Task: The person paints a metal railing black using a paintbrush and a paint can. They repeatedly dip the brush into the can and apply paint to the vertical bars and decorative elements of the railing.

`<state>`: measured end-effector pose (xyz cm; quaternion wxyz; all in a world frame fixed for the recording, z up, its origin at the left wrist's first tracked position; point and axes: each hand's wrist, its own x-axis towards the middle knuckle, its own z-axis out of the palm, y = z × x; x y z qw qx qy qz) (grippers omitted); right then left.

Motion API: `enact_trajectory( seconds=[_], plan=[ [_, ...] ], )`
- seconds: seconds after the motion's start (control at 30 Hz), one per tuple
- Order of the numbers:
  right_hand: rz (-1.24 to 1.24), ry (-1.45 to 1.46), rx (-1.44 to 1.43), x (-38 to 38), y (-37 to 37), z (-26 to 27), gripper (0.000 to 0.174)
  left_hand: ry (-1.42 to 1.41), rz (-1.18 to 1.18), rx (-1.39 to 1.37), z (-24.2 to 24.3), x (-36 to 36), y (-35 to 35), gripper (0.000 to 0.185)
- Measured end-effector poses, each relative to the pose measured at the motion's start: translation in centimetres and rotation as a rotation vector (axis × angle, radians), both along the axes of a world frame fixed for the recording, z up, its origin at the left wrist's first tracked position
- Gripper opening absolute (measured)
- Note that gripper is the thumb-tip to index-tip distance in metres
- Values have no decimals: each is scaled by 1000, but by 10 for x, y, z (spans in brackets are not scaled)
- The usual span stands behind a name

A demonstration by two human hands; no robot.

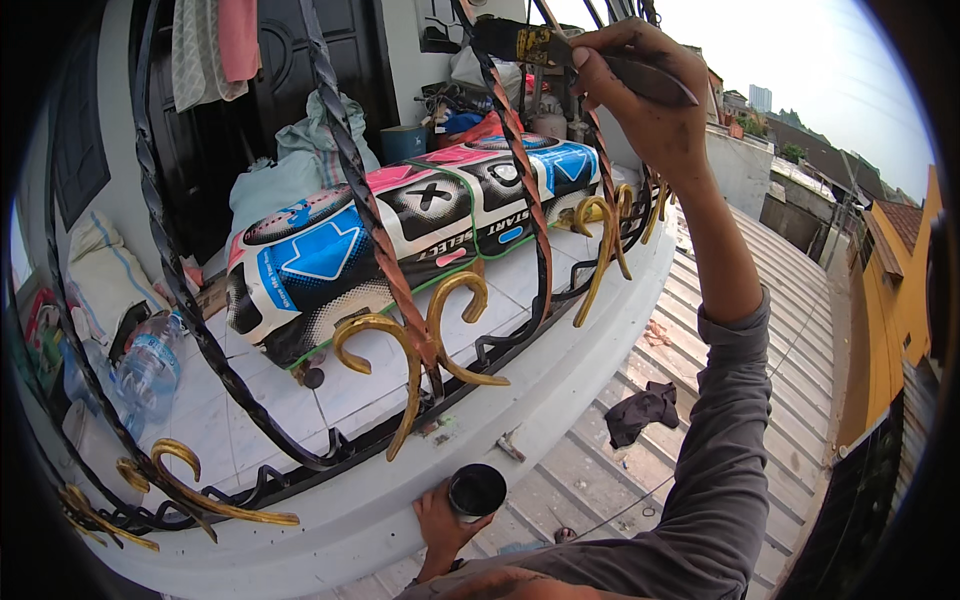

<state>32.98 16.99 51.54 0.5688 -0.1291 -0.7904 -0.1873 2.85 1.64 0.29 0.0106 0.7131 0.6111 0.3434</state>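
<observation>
My right hand (649,94) is raised at the upper right, gripping a paintbrush (536,46) by its dark handle. The brush's dark bristles are at an upper bar of the wrought-iron railing (517,150); whether they touch it cannot be told. Low in the view, my left hand (442,525) holds a cup of black paint (478,489) beside the white balcony ledge (360,510). Some twisted bars are glossy black, while others show reddish-brown stretches. Gold scrolls (409,345) curl at the bars' feet.
Behind the railing, a rolled dance mat (427,195) tied with green cord lies on white tiles. Sacks (112,270) and a plastic water bottle (150,367) are at the left. Below spreads a corrugated roof (720,247) with a dark cloth (643,414) on it.
</observation>
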Motion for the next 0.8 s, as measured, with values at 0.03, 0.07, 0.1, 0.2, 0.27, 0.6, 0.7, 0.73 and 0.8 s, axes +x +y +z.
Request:
enact_trajectory(
  seconds=[0.03,0.07,0.1,0.2,0.27,0.6,0.7,0.73,0.8],
  plan=[
    [1,-46,-99,1,-4,1,12,2,-1,-3,0,0,0,101],
    [-25,-29,-47,0,-6,1,12,9,4,-1,0,0,0,101],
    [-66,-16,-20,2,-10,1,11,13,6,3,0,0,0,101],
    [-3,68,66,3,-18,2,11,31,14,-18,-2,0,0,102],
    [-55,-52,-43,3,-22,1,9,18,13,-18,-3,-1,0,103],
    [-102,-114,-52,5,-19,-5,15,0,-3,44,-6,-1,1,104],
    [-32,-14,3,3,-24,-6,10,2,7,18,-8,-2,1,104],
    [-30,-20,9,1,-26,-4,8,11,8,-1,-8,-2,1,104],
    [84,-152,-116,-2,-28,-5,6,-8,0,6,-7,-2,2,105]
  ],
)
